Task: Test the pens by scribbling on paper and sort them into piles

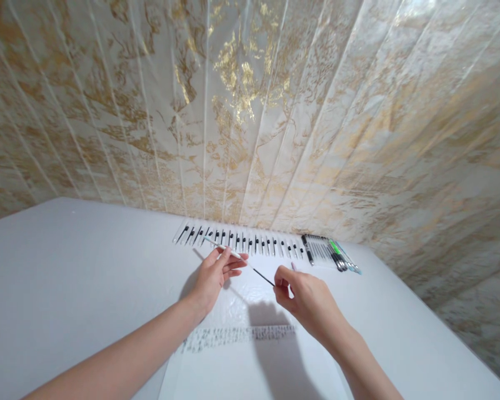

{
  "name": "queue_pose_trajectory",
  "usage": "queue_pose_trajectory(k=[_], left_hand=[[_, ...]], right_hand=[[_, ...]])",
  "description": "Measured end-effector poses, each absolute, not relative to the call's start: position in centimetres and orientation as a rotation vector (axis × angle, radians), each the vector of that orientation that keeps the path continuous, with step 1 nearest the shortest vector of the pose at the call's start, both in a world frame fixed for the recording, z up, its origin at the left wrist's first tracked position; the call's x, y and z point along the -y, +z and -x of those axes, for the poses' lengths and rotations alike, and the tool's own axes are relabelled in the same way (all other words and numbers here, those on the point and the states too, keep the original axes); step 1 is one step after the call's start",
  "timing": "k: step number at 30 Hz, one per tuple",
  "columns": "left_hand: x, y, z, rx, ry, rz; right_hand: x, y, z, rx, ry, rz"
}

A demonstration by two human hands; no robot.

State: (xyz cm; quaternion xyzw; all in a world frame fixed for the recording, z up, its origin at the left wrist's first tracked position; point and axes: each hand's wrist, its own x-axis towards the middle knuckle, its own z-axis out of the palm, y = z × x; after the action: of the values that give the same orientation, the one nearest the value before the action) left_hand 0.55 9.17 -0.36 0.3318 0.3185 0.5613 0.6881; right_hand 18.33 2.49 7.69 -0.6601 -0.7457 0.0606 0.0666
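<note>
Row of clear pens (237,241) beyond the left hand (214,278), pen bundle (332,254) beyond the right hand (305,301), printed white sheet (237,358) beneath both, white table (66,278), gold-veined wall (250,111) behind.

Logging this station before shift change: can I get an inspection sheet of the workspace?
Surface: white table, printed sheet under the hands.
Job's things: barrel with a thin black refill sticking out.
Clutter: row of pen parts at the table's far edge; pens at its right end.
Hands: left hand pinches the barrel; right hand pinches the refill's end.
Cables: nothing seen.
Surroundings: gold-marbled wall.
</note>
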Motion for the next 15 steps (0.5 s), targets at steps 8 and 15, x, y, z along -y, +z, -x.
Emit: queue_pose_trajectory(k=[8, 15], left_hand=[[-9.1, -0.3, -0.4, -0.728, 1.245, -0.788], [-8.9, 0.4, -0.3, -0.713, 1.190, -0.800]], right_hand=[[-2.8, 7.6, -18.9, 2.197, 0.092, 1.982], [-2.8, 7.9, -20.0, 2.167, 0.073, 1.798]])
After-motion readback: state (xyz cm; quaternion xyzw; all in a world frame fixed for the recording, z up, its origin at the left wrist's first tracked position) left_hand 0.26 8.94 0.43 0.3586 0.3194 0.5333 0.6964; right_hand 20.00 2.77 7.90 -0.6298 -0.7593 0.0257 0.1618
